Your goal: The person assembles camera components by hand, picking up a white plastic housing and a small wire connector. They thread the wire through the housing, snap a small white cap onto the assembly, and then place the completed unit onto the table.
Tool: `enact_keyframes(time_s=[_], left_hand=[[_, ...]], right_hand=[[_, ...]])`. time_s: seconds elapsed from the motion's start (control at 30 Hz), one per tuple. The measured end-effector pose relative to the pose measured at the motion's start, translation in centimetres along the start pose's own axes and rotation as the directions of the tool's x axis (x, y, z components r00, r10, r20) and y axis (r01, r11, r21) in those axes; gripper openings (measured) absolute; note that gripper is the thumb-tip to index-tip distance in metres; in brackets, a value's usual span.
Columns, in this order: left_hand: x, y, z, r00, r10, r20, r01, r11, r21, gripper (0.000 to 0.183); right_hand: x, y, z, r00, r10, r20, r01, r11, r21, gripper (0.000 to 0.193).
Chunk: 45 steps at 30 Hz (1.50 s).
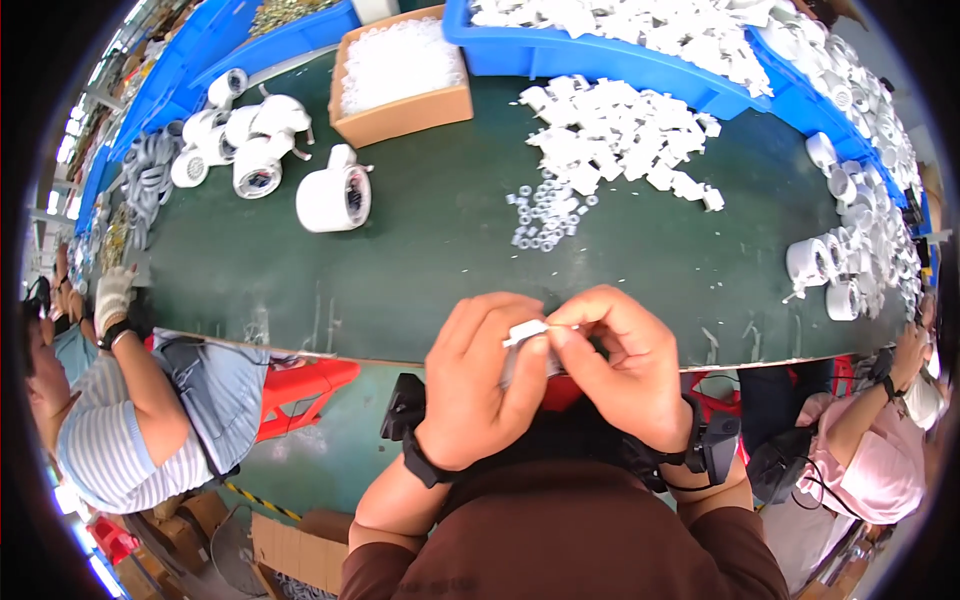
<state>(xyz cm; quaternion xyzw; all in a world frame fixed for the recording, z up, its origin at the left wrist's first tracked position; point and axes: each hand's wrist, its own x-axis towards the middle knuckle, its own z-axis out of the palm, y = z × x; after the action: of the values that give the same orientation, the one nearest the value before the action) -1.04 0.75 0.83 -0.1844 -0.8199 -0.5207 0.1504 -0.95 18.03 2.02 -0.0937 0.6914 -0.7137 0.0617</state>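
My left hand (pixel 487 375) is closed on a small white plastic part (pixel 527 331), held between thumb and fingers above the table's front edge. Close against it, my right hand (pixel 622 365) pinches thumb and forefinger together at the part's right end. Something thin and tiny seems to sit in that pinch, too small to name. Beyond my hands lies a loose cluster of small clear rings (pixel 548 214). Behind these spreads a heap of white plastic pieces (pixel 622 135).
White round housings (pixel 335 197) stand at the left, near a cardboard box (pixel 402 128) of clear parts. Blue bins (pixel 600 62) line the far side. More housings (pixel 808 262) gather at the right. Co-workers sit on both sides, one in a striped shirt (pixel 115 440), one in pink (pixel 868 460).
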Motion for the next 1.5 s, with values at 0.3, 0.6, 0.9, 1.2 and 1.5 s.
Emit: enact_keyframes(time_s=[0.3, 0.6, 0.9, 1.2, 1.5], left_hand=[[-0.4, 0.3, -0.6, 0.998, -0.047, 0.037, 0.046, 0.999, 0.014, 0.013], [-0.5, 0.3, -0.3, 0.998, -0.061, 0.022, 0.061, 0.998, 0.01, 0.013], [-0.3, 0.7, -0.4, 0.998, -0.06, -0.005, 0.06, 0.992, 0.115, 0.012], [-0.4, 0.8, -0.7, 0.99, -0.119, -0.079, 0.129, 0.984, 0.124, 0.012], [-0.5, 0.6, -0.6, 0.992, -0.098, -0.083, 0.109, 0.983, 0.146, 0.027]], right_hand=[[4.6, 0.5, -12.0, 0.873, -0.46, -0.163, 0.003, 0.338, -0.941, 0.022], [2.7, 0.9, -11.9, 0.956, -0.282, -0.081, 0.065, 0.472, -0.879, 0.011], [1.5, 0.0, -8.1, 0.946, -0.319, 0.051, 0.173, 0.368, -0.914, 0.032], [0.9, -1.3, -4.1, 0.997, -0.002, 0.075, 0.045, 0.814, -0.579, 0.032], [0.1, -0.1, 1.0, 0.996, -0.019, 0.09, 0.015, 0.999, 0.043, 0.044]])
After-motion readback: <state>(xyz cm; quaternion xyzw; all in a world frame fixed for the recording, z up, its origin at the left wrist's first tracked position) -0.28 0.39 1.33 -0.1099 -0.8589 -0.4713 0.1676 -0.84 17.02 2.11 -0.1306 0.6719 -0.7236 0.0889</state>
